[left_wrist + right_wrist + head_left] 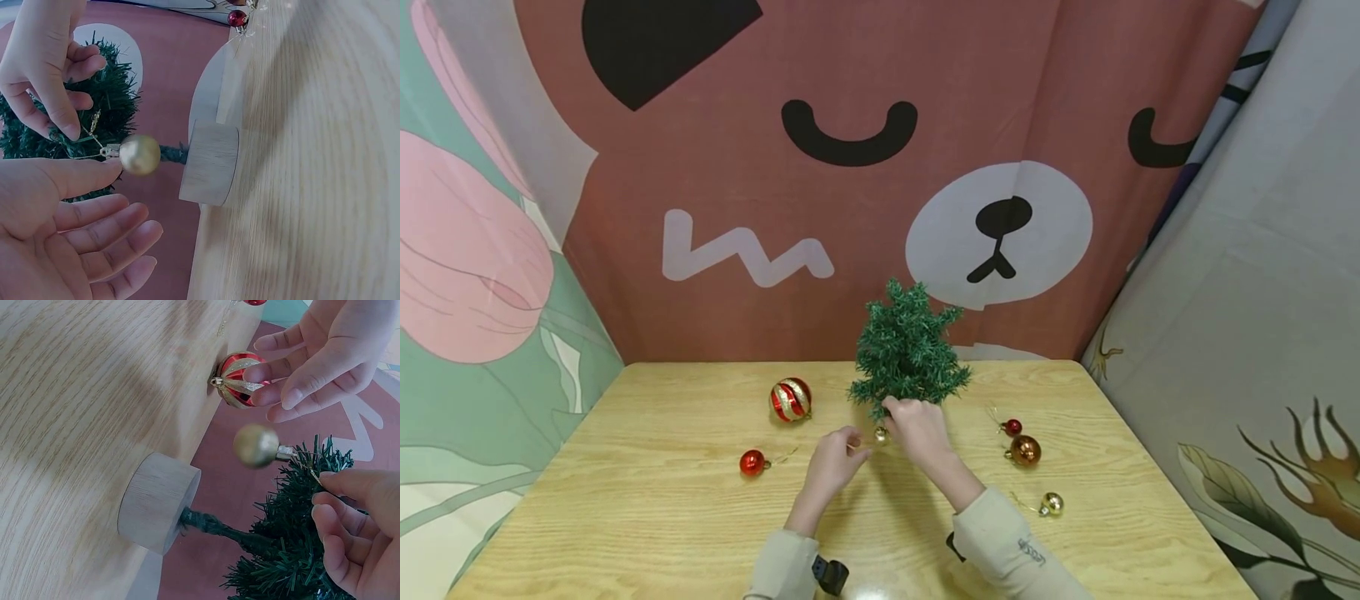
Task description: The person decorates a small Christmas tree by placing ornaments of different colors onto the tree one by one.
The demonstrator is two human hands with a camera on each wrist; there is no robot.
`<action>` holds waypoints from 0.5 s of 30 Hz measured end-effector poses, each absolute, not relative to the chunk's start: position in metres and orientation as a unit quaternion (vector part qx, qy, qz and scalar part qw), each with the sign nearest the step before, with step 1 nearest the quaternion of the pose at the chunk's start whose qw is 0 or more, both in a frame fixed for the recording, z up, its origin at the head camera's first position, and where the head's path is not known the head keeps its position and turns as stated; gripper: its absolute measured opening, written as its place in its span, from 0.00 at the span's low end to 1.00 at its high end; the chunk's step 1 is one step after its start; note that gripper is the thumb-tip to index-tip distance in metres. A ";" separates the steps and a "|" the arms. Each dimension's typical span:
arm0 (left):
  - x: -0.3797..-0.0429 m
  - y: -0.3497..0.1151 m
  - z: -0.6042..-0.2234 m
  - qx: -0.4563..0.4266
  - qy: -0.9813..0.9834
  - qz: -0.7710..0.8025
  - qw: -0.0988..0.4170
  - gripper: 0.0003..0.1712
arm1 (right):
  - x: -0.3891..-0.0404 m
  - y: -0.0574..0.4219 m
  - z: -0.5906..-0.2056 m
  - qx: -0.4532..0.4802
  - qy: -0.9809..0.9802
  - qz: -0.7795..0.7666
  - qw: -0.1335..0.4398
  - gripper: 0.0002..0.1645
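A small matte gold Christmas ball (256, 445) hangs by its gold cord below a lower branch of the green artificial Christmas tree (906, 346). My right hand (362, 519) pinches the cord beside the branch tip with thumb and fingertips. To the left, my left hand (81, 225) has its thumb straight and its fingers loosely spread. Its thumb tip overlaps the ball's metal cap in the left wrist view, while the right wrist view shows the hand apart from the ball. The tree's round wooden base (159, 503) stands on the table.
On the wooden table (662, 517), a red-and-gold striped ball (791, 399) and a red ball (752, 462) lie left of the tree. A small dark red ball (1012, 427), a brown ball (1025, 450) and a shiny gold ball (1052, 503) lie right. A printed curtain (850, 208) hangs behind.
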State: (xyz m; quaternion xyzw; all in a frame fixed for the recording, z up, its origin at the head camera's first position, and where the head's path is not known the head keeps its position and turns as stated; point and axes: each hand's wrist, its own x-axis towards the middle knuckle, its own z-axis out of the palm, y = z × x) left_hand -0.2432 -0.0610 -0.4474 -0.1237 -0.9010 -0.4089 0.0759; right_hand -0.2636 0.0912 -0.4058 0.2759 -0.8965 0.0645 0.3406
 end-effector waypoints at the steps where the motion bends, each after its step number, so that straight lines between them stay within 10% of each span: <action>1: -0.243 -0.061 -0.447 -0.123 -0.901 -0.410 0.076 0.16 | -0.264 0.091 -0.406 0.276 -0.897 0.065 0.341 0.05; 15: -0.241 -0.059 -0.448 -0.130 -0.898 -0.414 0.068 0.14 | -0.263 0.093 -0.406 0.287 -0.886 0.076 0.357 0.05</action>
